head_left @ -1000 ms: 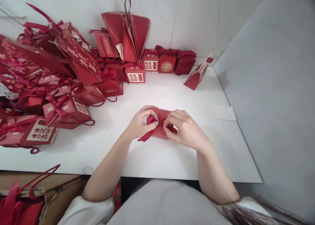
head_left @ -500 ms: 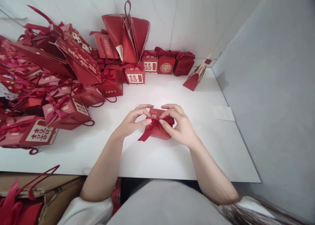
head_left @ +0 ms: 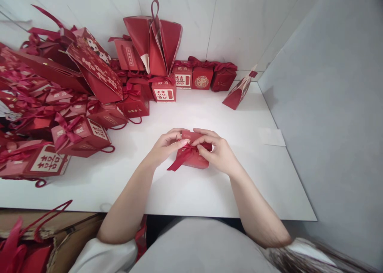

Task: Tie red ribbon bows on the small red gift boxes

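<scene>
A small red gift box (head_left: 194,158) with a red ribbon (head_left: 179,160) sits on the white table (head_left: 191,189) in front of me. My left hand (head_left: 164,147) pinches the ribbon at the box's top from the left. My right hand (head_left: 217,151) pinches the ribbon from the right, resting over the box. The fingertips of both hands meet above the box. A loose ribbon tail hangs off the box's front left corner.
Many red gift boxes and bags (head_left: 80,135) are piled on the left and along the back wall. A tall folded red bag (head_left: 155,42) stands at the back. A flat red bag (head_left: 239,91) leans at the back right. A grey wall borders the right side.
Both hands have shifted from the box's near side toward its top, their fingertips closing together on the ribbon. The box stays in place.
</scene>
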The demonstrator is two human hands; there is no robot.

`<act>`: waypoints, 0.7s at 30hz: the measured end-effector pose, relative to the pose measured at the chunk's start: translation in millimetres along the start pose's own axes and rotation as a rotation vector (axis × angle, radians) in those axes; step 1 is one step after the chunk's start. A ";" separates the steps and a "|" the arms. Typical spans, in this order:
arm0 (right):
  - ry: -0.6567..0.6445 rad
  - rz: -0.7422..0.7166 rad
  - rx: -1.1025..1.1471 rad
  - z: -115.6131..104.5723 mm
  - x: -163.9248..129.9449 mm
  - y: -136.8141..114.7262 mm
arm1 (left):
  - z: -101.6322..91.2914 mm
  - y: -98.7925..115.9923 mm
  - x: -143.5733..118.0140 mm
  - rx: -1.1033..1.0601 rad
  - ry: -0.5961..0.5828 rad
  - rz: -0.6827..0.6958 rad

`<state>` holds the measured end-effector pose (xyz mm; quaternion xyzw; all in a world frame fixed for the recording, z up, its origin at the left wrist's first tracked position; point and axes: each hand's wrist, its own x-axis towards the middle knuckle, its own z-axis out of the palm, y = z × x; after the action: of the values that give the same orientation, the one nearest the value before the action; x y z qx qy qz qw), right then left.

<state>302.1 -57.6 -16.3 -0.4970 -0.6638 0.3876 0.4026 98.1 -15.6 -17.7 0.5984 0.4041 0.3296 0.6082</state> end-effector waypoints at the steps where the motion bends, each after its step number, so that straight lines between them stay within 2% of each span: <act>1: -0.008 0.005 0.021 -1.1 0.0 0.1 | 0.4 -0.4 0.2 0.000 -0.001 0.005; 7: 0.064 0.035 0.092 -12.3 0.3 -0.9 | 0.2 -0.6 0.1 -0.036 0.001 0.015; 10: 0.029 -0.011 0.064 -15.0 0.9 -3.2 | -1.1 -0.3 -0.6 -0.042 0.007 0.009; 14: -0.016 -0.100 0.057 -5.4 0.6 -5.6 | -2.0 0.3 -1.2 -0.047 -0.017 0.018; 21: 0.078 -0.081 -0.043 11.2 1.0 -1.0 | -0.7 0.1 -0.2 -0.054 0.012 0.024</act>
<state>291.2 -58.2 -19.5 -0.4928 -0.6754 0.3372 0.4328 97.4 -15.5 -17.5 0.5847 0.3916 0.3513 0.6175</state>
